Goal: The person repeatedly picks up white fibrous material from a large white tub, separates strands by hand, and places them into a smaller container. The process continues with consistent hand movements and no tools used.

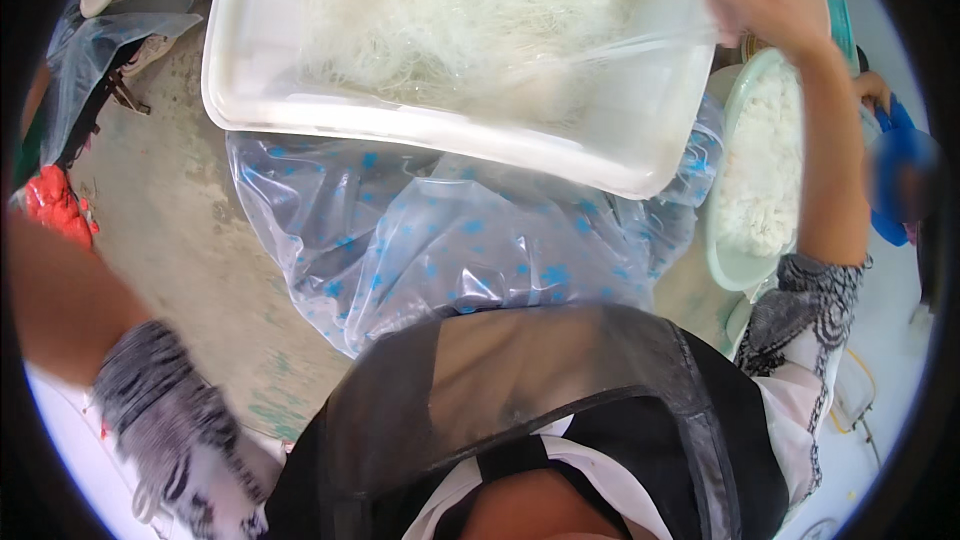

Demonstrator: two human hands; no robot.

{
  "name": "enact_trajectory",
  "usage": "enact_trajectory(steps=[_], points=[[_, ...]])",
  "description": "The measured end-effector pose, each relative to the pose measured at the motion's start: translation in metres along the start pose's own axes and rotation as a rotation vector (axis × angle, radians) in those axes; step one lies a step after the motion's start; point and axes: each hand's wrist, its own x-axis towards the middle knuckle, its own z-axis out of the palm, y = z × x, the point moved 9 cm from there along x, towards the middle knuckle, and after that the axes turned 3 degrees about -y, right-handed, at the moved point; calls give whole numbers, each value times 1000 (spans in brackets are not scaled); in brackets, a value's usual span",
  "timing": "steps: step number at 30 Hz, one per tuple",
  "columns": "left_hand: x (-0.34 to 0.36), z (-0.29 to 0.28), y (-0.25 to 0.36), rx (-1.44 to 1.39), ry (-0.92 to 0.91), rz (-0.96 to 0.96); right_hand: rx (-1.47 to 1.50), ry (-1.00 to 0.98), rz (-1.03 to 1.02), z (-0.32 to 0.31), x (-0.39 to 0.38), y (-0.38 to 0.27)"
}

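My right hand [742, 2] is over the right side of a large white tub [430, 125], slightly blurred by motion. Its fingers are closed on fine white strands [650, 43] that stretch leftward into the tub. Inside the tub lies a tangled heap of thin, translucent strands [450, 20] that look like nylon netting. My left forearm [65, 295] reaches out past the left edge of the picture, so the left hand and anything it holds are hidden.
A pale green oval basin [738, 265] of white, crumbly-looking material [765, 160] stands under my right forearm. Clear plastic sheeting with blue stars [470, 240] covers my lap. A red bundle [58, 205] lies at the left. Another person's hand [873, 90] shows at far right beside something blue.
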Motion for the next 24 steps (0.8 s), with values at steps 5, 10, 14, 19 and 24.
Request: enact_trajectory(steps=[5,10,14,19,24], points=[[-6,-45,-46,3,147,-23,-37,539,-161,-19,-17,-38],[-13,-47,-101,-167,133,-191,245,-46,-143,102,35,-126],[-2,-37,-114,-211,-22,-321,-229,-365,-257,197,83,-165],[-12,-40,-116,-183,24,-327,-273,-529,-59,223,85,-121],[-24,-35,-134,-165,-66,-406,592,-100,91,86,-6,-124]])
